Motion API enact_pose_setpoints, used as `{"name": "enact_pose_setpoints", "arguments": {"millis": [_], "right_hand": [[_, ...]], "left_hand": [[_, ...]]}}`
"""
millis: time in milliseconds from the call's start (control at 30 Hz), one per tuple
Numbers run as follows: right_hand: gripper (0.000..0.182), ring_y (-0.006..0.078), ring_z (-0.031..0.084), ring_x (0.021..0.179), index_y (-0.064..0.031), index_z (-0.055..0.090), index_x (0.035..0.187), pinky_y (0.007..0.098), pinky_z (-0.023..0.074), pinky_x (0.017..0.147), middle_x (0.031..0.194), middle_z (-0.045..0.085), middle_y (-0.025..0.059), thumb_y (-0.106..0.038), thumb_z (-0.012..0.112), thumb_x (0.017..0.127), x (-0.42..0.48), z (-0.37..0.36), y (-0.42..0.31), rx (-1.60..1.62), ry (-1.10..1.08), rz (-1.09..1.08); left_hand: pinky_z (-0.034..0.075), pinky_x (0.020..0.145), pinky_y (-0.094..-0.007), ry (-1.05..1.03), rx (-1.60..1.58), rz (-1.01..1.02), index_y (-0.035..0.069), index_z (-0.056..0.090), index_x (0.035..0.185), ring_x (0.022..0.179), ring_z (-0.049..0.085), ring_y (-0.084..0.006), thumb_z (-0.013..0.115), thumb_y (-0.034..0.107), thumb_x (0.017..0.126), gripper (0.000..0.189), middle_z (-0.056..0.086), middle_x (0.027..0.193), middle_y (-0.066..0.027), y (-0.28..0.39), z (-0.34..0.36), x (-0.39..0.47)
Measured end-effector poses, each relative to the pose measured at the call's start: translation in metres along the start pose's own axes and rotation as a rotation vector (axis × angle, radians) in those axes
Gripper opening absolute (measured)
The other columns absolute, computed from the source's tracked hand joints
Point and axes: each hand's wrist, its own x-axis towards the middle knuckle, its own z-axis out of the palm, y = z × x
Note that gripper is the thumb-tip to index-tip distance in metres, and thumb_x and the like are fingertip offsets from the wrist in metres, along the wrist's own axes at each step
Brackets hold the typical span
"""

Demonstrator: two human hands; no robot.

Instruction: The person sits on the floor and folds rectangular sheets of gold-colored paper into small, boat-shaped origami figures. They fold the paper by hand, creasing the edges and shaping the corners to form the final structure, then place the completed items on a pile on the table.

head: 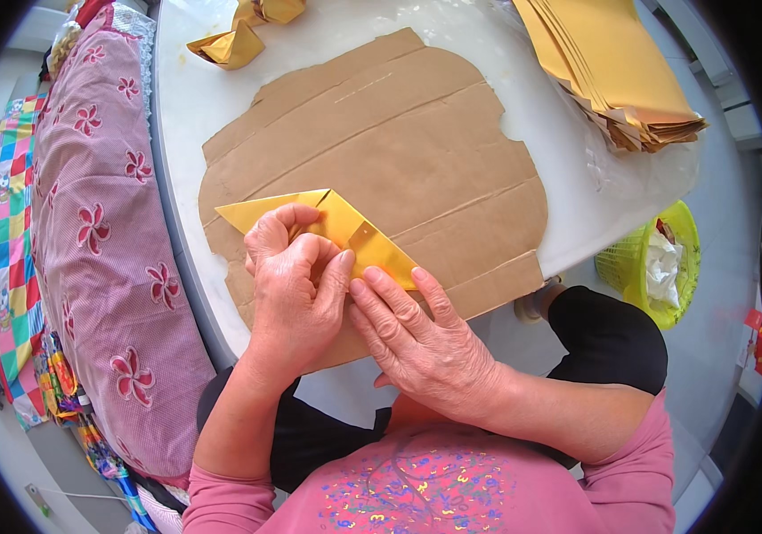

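Note:
A folded sheet of shiny gold paper [374,243] lies on a flat piece of brown cardboard [381,147], its long pointed ends towards the left and the lower right. My left hand [297,274] is bent over its left part, thumb and fingertips pinching at the paper near its middle. The fingers of my right hand [414,327] are spread and rest on the paper's lower right edge, pressing it down. Part of the paper's lower edge is hidden under both hands.
The cardboard lies on a white table [184,100]. Folded gold paper shapes [229,48] stand at the back left. A stack of gold paper sheets [621,60] lies at the back right on clear plastic. A yellow-green basket [671,267] is on the floor, and a pink flowered cloth [107,200] runs along the left.

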Motion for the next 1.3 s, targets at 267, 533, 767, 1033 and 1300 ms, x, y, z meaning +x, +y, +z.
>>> {"name": "enact_pose_setpoints", "arguments": {"millis": [267, 533, 767, 1033, 1300], "right_hand": [[0.060, 0.0303, 0.031, 0.141, 0.0014, 0.052, 0.133, 0.0538, 0.0181, 0.116, 0.144, 0.043, 0.0170, -0.026, 0.058, 0.080, 0.000, 0.003, 0.000, 0.001, 0.025, 0.009], [0.051, 0.0303, 0.036, 0.138, 0.0017, 0.056, 0.130, 0.0543, 0.0210, 0.115, 0.141, 0.046, 0.0168, -0.019, 0.052, 0.083, 0.000, 0.003, -0.001, -0.012, 0.064, 0.008], [0.085, 0.0310, 0.031, 0.140, 0.0009, 0.048, 0.135, 0.0561, 0.0236, 0.112, 0.144, 0.041, 0.0165, -0.042, 0.072, 0.066, 0.000, 0.003, -0.002, -0.067, 0.039, 0.004], [0.061, 0.0310, 0.034, 0.138, -0.0004, 0.052, 0.133, 0.0555, 0.0225, 0.113, 0.142, 0.044, 0.0168, -0.029, 0.057, 0.079, 0.000, 0.000, -0.001, -0.079, 0.036, -0.003], [0.052, 0.0307, 0.035, 0.138, -0.0006, 0.053, 0.132, 0.0552, 0.0204, 0.114, 0.142, 0.045, 0.0167, -0.024, 0.050, 0.085, 0.000, 0.000, -0.003, -0.103, 0.032, -0.004]], "left_hand": [[0.035, 0.096, -0.0421, 0.001, -0.027, -0.011, 0.000, 0.061, 0.075, 0.114, 0.045, -0.0309, 0.070, 0.005, 0.079, 0.011, 0.053, 0.117, -0.0174, 0.000, 0.002, -0.001], [0.031, 0.097, -0.0440, 0.007, 0.026, -0.009, 0.002, 0.059, 0.080, 0.114, 0.043, -0.0315, 0.069, 0.005, 0.079, 0.011, 0.052, 0.117, -0.0163, 0.003, 0.005, -0.002], [0.032, 0.097, -0.0430, 0.054, -0.012, -0.015, 0.005, 0.062, 0.086, 0.111, 0.045, -0.0304, 0.069, 0.005, 0.080, 0.010, 0.051, 0.116, -0.0146, 0.002, 0.008, -0.003], [0.033, 0.097, -0.0400, 0.083, -0.023, 0.053, 0.014, 0.073, 0.091, 0.113, 0.047, -0.0278, 0.072, 0.006, 0.079, 0.015, 0.054, 0.115, -0.0110, -0.002, 0.011, -0.005], [0.032, 0.098, -0.0401, 0.078, 0.020, 0.102, 0.016, 0.074, 0.098, 0.114, 0.047, -0.0280, 0.072, 0.005, 0.074, 0.026, 0.054, 0.117, -0.0100, -0.005, 0.012, -0.006]]}}
